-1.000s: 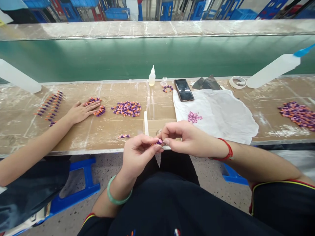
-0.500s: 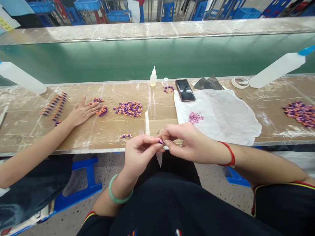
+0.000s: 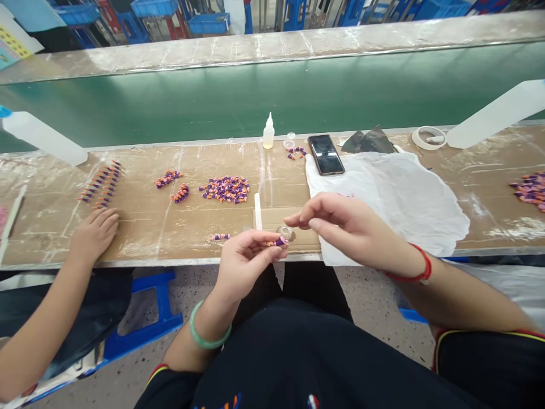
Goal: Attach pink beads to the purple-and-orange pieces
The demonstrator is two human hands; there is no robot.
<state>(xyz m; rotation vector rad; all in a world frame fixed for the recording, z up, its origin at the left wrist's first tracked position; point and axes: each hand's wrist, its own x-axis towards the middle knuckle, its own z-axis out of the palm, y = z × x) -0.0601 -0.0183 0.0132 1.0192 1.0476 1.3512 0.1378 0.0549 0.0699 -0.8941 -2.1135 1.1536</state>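
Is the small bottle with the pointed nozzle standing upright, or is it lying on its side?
Upright: the small bottle has its nozzle pointing up, and yellowish liquid sits low inside.

The right hand (image 3: 349,233) has come away from the purple piece (image 3: 280,241), its fingers now apart just beyond it, knuckles hiding most pink beads (image 3: 347,195). The neighbour's hand (image 3: 93,234) has left the curved clusters (image 3: 180,193); rows (image 3: 112,178) now lie just past its fingertips.

held piece (image 3: 279,242): partly hidden by left hand (image 3: 242,262) | right-side bottle (image 3: 496,116): edge-cropped | right-side pile (image 3: 531,190): edge-cropped
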